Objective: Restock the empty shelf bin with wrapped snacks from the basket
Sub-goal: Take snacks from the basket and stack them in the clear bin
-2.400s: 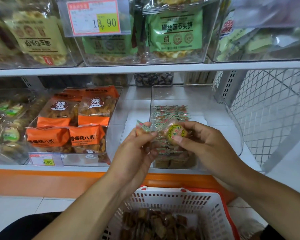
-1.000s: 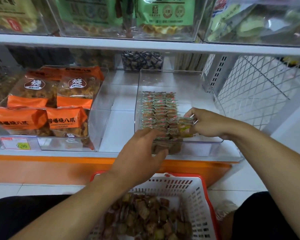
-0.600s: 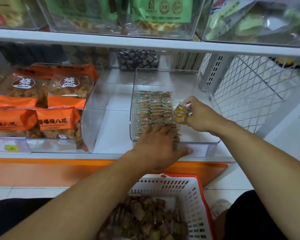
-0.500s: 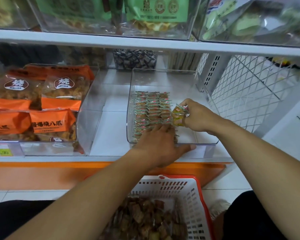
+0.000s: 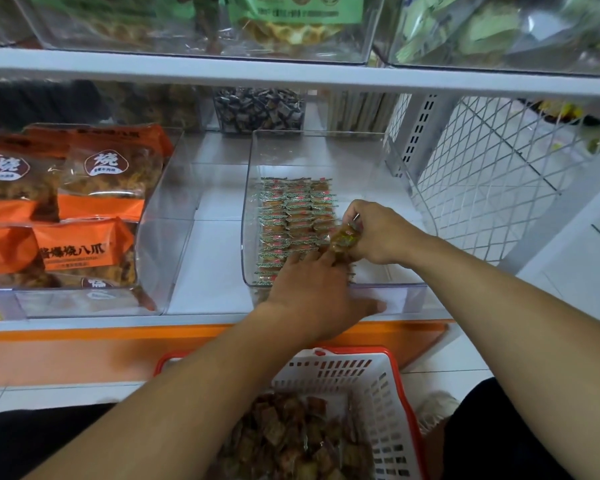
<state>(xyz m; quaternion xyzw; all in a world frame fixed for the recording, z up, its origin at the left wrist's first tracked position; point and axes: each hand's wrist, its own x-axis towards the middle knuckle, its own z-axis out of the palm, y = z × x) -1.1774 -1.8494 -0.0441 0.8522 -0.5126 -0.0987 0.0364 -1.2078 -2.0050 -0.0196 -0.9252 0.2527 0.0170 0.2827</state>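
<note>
Now right hand (image 5: 378, 233) pinches snack (image 5: 343, 240).

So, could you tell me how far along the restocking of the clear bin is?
Partly done. Rows of wrapped snacks already line the left part of the clear bin. The right hand pinches another snack while the left hand steadies the rows. The basket still holds many.

Clear bin (image 5: 388, 292) open on top; its right half and back are bare, room to reach in over the low front wall. Rows of wrapped snacks (image 5: 293, 216) fill its left side. Upper shelf board (image 5: 291, 76) caps headroom. Wire mesh panel (image 5: 492, 174) blocks the right. Gap between this bin and the orange-pack bin (image 5: 160, 271) at left is free shelf.
</note>
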